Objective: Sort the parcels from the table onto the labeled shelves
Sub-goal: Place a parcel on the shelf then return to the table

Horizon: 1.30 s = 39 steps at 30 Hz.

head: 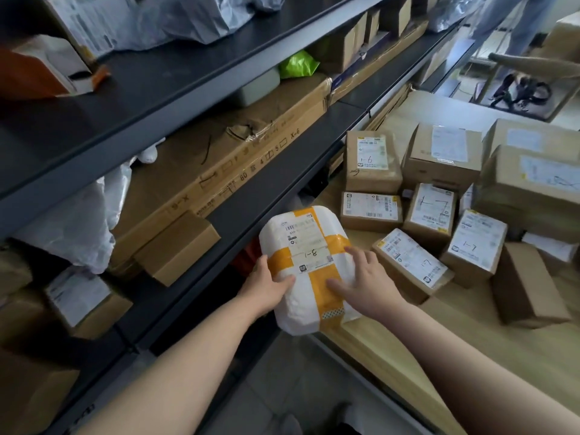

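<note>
A white padded parcel (301, 296) crossed with orange tape and marked "1-8" sits between both hands, over the gap between the wooden table (439, 334) and the dark metal shelves (251, 211). My left hand (266, 285) grips its left edge, thumb on top. My right hand (361, 277) lies on its right side with fingers spread over the tape. Several brown cardboard parcels rest on the table, among them one marked "1-6" (372, 161) and some marked "1-7" (430, 215), (477, 243), (411, 262).
The shelves on the left hold long flat cartons (219, 171), small boxes (175, 246), white plastic bags (72, 221) and a green bag (296, 64). A person's legs (514, 23) stand at the far right, near a black bundle of cables (521, 89) on the floor.
</note>
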Each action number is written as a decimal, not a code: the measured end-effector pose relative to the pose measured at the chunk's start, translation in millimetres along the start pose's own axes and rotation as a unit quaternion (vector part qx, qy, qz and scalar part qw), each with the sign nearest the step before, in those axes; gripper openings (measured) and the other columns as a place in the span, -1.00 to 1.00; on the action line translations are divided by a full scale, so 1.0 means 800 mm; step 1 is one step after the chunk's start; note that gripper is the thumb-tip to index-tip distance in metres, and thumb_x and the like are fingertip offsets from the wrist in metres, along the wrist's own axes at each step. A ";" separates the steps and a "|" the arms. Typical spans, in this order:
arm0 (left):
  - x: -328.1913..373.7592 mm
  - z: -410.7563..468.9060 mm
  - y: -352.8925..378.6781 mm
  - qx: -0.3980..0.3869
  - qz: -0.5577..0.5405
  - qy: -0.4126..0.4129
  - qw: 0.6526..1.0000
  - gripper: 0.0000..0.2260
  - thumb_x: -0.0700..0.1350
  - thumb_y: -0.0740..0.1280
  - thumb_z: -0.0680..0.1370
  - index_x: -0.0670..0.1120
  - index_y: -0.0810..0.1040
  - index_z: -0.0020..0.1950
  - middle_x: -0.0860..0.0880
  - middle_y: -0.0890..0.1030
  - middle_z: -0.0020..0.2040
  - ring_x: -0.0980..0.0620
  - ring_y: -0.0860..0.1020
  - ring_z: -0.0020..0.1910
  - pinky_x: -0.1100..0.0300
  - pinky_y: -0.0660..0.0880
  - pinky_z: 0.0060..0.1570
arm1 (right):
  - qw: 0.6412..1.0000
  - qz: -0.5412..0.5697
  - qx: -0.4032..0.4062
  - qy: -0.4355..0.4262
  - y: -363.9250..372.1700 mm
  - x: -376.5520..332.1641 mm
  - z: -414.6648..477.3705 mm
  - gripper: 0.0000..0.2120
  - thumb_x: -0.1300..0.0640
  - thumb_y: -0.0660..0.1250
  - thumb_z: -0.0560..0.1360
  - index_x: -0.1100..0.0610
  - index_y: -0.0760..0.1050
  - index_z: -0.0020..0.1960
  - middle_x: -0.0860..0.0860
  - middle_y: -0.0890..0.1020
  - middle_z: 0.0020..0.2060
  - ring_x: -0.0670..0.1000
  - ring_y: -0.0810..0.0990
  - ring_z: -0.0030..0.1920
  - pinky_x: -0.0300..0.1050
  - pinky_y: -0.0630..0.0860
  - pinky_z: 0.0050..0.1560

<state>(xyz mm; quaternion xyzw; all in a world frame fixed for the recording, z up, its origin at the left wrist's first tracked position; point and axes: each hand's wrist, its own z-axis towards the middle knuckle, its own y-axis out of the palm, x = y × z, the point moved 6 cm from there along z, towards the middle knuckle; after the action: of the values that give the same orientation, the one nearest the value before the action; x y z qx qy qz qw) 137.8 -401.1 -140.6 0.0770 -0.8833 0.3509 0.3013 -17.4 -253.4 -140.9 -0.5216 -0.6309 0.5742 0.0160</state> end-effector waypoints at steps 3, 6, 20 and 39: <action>-0.008 0.008 0.008 -0.047 -0.069 0.013 0.996 -0.19 0.12 0.36 0.54 0.16 -0.14 0.59 -0.03 0.14 0.58 -0.13 0.25 0.49 -0.10 0.30 0.41 | 0.997 0.051 -0.046 0.026 0.024 -0.001 0.000 -0.12 -0.36 0.32 0.39 -0.34 -0.19 0.49 -0.14 -0.06 0.55 0.12 0.15 0.51 0.19 0.35 0.38; -0.017 0.017 0.020 -0.071 -0.117 0.027 0.990 -0.21 0.10 0.33 0.57 0.21 -0.19 0.58 -0.01 0.11 0.58 -0.13 0.27 0.48 -0.05 0.29 0.41 | 0.993 0.101 -0.041 0.056 0.032 0.005 -0.002 -0.12 -0.32 0.35 0.40 -0.41 -0.20 0.46 -0.19 -0.11 0.54 0.12 0.15 0.50 0.14 0.35 0.39; -0.022 0.016 0.035 -0.092 -0.222 -0.013 0.971 -0.25 0.06 0.28 0.60 0.34 -0.24 0.52 -0.05 0.21 0.54 -0.20 0.33 0.42 -0.28 0.33 0.34 | 0.975 0.193 -0.051 0.093 0.035 0.006 0.003 -0.13 -0.14 0.43 0.44 -0.34 -0.11 0.50 -0.08 0.14 0.46 0.11 0.32 0.36 0.09 0.41 0.27; -0.141 -0.224 0.114 0.101 -0.405 -0.121 0.901 -0.30 0.00 0.26 0.63 0.25 -0.15 0.58 0.04 0.38 0.47 -0.06 0.47 0.31 -0.09 0.46 0.21 | 0.964 -0.019 -0.216 -0.152 0.076 0.009 -0.156 -0.13 -0.26 0.33 0.46 -0.27 -0.20 0.53 -0.03 0.10 0.49 0.10 0.24 0.44 0.00 0.27 0.36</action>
<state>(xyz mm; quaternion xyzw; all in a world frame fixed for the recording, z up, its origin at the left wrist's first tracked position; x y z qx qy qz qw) 282.6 -222.5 -156.4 0.5002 -0.7652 0.2736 0.2990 95.7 -172.5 -147.9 -0.4073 -0.7445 0.4966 -0.1822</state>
